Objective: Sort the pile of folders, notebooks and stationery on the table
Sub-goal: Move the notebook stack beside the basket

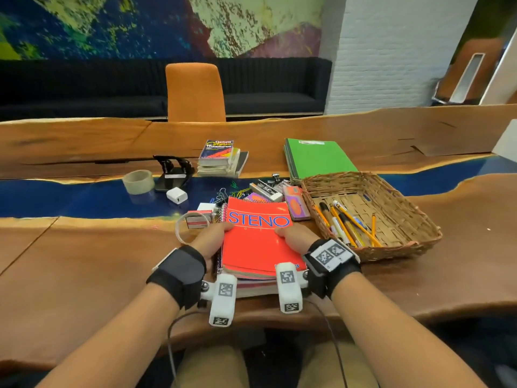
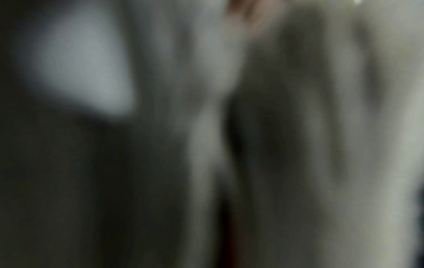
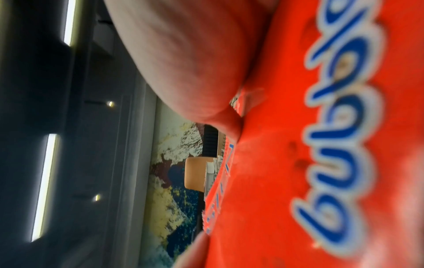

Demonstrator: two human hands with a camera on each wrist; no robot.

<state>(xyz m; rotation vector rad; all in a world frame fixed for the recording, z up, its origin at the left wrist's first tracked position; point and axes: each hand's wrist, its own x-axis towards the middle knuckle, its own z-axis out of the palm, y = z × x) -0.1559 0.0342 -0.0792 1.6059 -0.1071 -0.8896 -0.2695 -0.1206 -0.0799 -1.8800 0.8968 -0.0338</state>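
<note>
We grip a stack of notebooks [image 1: 251,278] from both sides, the red STENO notebook [image 1: 258,242] lying on top. Our left hand [image 1: 208,242] clasps the stack's left edge with the thumb laid over the red cover; our right hand [image 1: 296,238] clasps the right edge the same way, thumb on the cover near the printed word. The fingers below the stack are hidden. The right wrist view shows that thumb pressed on the red cover with its blue lettering; the left wrist view is too blurred to read. The stack sits at the near edge of the wooden table [image 1: 84,261], directly before us.

Just beyond it lies a jumble of small stationery: erasers [image 1: 265,191], binder clips [image 1: 275,177], paper clips [image 1: 223,193] and a small red and white box [image 1: 197,219]. To the right stands a wicker basket [image 1: 405,219] holding pencils and pens [image 1: 347,225]. Behind the basket lie green folders [image 1: 319,159]. Further left we see a pile of books [image 1: 221,158] topped by an Oxford thesaurus, a black tape dispenser [image 1: 174,169], a roll of clear tape [image 1: 139,181] and a white charger [image 1: 176,195]. An orange chair [image 1: 194,91] stands across the table
</note>
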